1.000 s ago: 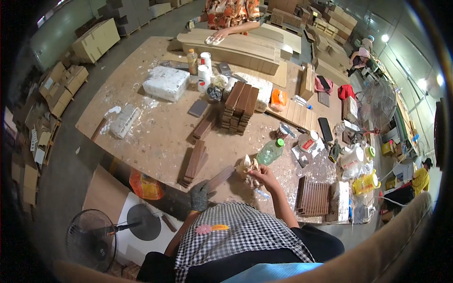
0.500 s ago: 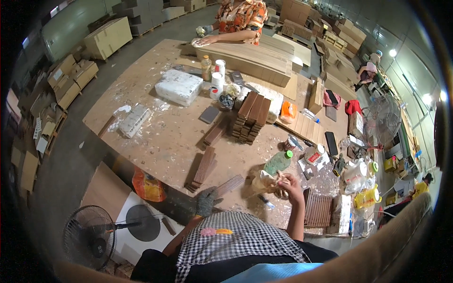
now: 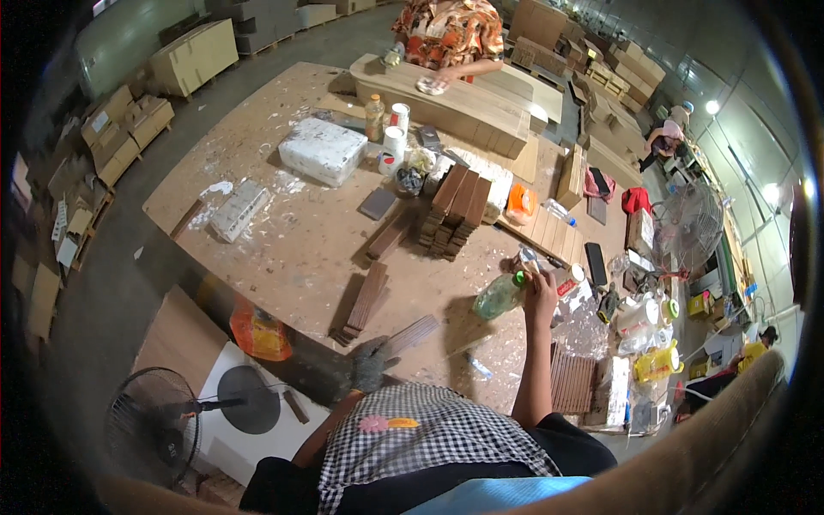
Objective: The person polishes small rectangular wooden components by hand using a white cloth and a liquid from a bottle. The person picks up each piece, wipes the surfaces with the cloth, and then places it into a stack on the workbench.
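My left hand (image 3: 371, 369), in a dark grey glove, holds a thin grooved brown wooden slat (image 3: 414, 335) at the table's near edge. My bare right hand (image 3: 541, 296) reaches over the table, its fingers closed at a small open tub (image 3: 525, 259) that has a flat tool in it. What the fingers pinch is hidden. A green plastic bottle (image 3: 498, 297) with a bright green cap leans just left of that hand. More brown slats (image 3: 367, 300) lie beyond my left hand, and a taller stack of slats (image 3: 453, 206) stands further back.
The worktable (image 3: 283, 249) carries a white-stained block (image 3: 323, 150), white cans (image 3: 393, 142), a phone (image 3: 595, 263) and a row of slats (image 3: 572, 382) at right. Opposite, another person's hand (image 3: 438, 81) rests on long boards (image 3: 455, 107). A standing fan (image 3: 159, 425) is at lower left.
My right hand has moved away from me to the small tub. The crumpled beige wad it held is out of sight. The green bottle now leans. My left hand keeps its slat.
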### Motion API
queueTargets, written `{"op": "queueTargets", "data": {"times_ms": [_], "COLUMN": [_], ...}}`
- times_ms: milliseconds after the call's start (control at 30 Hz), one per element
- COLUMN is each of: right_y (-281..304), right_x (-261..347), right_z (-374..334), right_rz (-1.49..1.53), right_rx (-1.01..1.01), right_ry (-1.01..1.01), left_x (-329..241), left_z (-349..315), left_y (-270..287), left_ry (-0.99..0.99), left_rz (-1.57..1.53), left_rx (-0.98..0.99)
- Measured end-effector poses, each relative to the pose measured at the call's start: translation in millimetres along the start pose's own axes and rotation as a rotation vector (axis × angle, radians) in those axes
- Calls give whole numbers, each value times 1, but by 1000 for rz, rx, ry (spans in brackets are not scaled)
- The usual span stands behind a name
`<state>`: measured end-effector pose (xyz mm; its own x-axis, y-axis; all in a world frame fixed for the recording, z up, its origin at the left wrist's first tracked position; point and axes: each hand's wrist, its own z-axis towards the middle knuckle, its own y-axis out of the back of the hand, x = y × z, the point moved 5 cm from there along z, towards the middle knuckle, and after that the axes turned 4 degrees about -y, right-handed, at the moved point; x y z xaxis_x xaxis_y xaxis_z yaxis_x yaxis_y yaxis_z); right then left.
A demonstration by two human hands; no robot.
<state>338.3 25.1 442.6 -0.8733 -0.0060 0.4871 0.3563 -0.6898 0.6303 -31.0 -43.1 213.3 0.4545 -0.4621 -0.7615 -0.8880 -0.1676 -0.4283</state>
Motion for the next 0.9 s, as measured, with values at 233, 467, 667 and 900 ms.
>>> {"op": "queueTargets", "data": {"times_ms": [233, 467, 667, 900], "right_y": [-13, -27, -5, -21], "right_x": [0, -8, -21, -21], "right_z": [20, 12, 26, 26], "right_rz": [-75, -75, -73, -86], "right_rx": [50, 87, -22, 94], "right_ry": [74, 167, -3, 107], "left_x": [0, 45, -35, 15], "left_z": [21, 63, 17, 61], "left_y": [-4, 27, -37, -15], "left_ry": [373, -254, 266, -379], "left_rz": [-25, 739, 632, 1245], "left_rx": [202, 833, 534, 919]}}
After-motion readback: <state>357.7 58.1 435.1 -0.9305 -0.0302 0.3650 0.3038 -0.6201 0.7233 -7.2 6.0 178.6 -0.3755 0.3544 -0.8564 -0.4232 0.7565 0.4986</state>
